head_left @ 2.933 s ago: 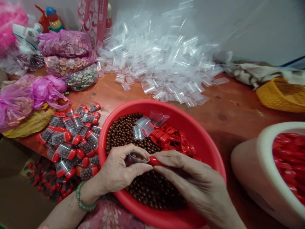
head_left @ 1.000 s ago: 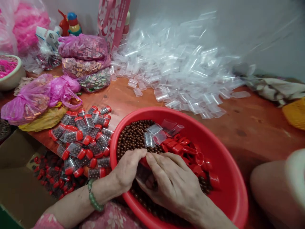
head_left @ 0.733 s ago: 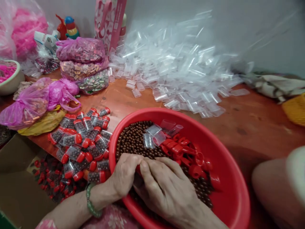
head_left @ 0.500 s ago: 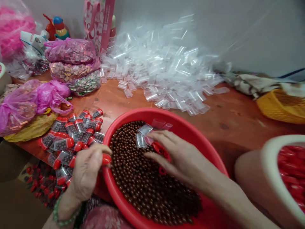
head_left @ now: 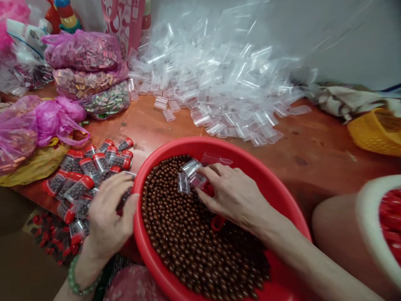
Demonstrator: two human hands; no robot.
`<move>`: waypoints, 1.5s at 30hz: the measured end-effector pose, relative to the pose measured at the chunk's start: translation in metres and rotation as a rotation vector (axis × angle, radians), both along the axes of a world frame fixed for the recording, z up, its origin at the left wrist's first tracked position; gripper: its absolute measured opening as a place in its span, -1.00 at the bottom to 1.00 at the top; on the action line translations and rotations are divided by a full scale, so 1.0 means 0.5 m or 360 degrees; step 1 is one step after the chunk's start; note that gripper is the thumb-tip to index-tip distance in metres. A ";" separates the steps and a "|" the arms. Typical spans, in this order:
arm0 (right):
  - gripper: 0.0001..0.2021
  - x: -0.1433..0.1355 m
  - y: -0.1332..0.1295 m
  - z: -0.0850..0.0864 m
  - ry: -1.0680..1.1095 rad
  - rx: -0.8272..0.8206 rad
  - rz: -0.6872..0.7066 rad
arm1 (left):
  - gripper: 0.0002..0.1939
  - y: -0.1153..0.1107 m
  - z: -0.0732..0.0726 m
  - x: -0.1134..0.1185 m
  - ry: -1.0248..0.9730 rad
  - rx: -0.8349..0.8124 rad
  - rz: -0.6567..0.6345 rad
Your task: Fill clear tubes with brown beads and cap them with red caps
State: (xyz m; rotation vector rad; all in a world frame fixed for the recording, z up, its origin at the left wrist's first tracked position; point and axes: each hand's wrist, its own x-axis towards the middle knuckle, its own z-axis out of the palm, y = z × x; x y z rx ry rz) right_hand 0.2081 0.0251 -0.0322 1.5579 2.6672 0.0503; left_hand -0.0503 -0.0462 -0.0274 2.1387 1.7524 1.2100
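A red basin (head_left: 275,179) holds a bed of small brown balls (head_left: 175,225). My right hand (head_left: 234,192) reaches in over them, thumb and fingers closing on a clear plastic sleeve (head_left: 198,179). Two more clear sleeves (head_left: 183,183) lie beside its fingertips. Red caps (head_left: 218,223) rest on the balls under this hand, partly hidden by it. At the basin's left rim, my left hand (head_left: 109,209) has its fingers curved and apart from the thumb, with nothing plainly held. Beside it spreads a pile of ball-filled clear containers with red caps (head_left: 78,188).
A big heap of clear sleeves (head_left: 219,92) covers the back of the wooden table (head_left: 140,125). Knotted pink bags (head_left: 84,54) stand at the left. On the right are a pale bucket of red caps (head_left: 341,221) and a yellow basket (head_left: 372,131).
My left hand has let go of a red-capped container and opened over the pile's edge. My right hand's fingers have drawn in on a clear sleeve. The view has shifted slightly.
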 end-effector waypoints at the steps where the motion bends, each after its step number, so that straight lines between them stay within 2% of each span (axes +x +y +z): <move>1: -0.75 -0.003 -0.006 0.005 -0.0041 0.0063 0.0049 | -0.79 -0.001 0.002 0.022 -0.0062 -0.0029 -0.0106; 4: -0.81 -0.020 -0.030 0.013 -0.0233 0.0126 0.0132 | -0.83 0.002 -0.006 0.067 -0.0082 -0.0058 -0.0395; 7: -0.89 -0.039 -0.053 0.009 -0.0361 -0.0032 0.0225 | -0.87 0.009 -0.020 0.079 -0.0020 -0.0028 -0.0520; 12: -0.83 -0.057 -0.073 0.001 -0.0213 -0.0513 0.0366 | -0.88 0.014 -0.025 0.073 0.0015 -0.0057 -0.0562; 17: -0.76 -0.063 -0.057 0.017 -0.0037 -0.1130 0.0325 | -0.90 0.013 -0.019 0.076 0.0087 -0.0096 -0.0604; 20: -0.78 -0.057 -0.033 0.016 0.0234 -0.1649 0.0167 | -0.88 0.010 -0.002 0.073 0.0236 -0.0250 -0.0753; 23: -0.74 -0.044 -0.012 0.001 0.0798 -0.2191 0.0074 | -0.82 0.005 0.028 0.066 0.0278 -0.0526 -0.1042; 26: -0.69 -0.031 -0.004 -0.014 0.1259 -0.2526 0.0016 | -0.74 0.004 0.050 0.065 0.0292 -0.0827 -0.1272; 30: -0.64 -0.026 -0.007 -0.024 0.1601 -0.2848 0.0005 | -0.84 0.012 0.044 0.078 0.0392 -0.0880 -0.1291; 33: -0.61 -0.023 -0.013 -0.023 0.1715 -0.2880 0.0064 | -0.90 0.020 0.036 0.084 0.0218 -0.0862 -0.1299; 36: -0.61 -0.012 -0.019 -0.010 0.1794 -0.2744 0.0031 | -0.92 0.025 0.041 0.082 -0.0189 -0.0916 -0.1376; 39: -0.63 0.008 -0.024 0.013 0.1748 -0.2437 -0.0021 | -0.86 0.022 0.050 0.078 -0.0538 -0.0913 -0.1393; 43: -0.65 0.035 -0.038 0.052 0.1507 -0.1929 0.0006 | -0.82 0.008 0.052 0.081 -0.0546 -0.1058 -0.1399; 45: -0.65 0.043 -0.050 0.071 0.1505 -0.1715 0.0004 | -0.84 0.002 0.050 0.086 -0.0552 -0.1143 -0.1346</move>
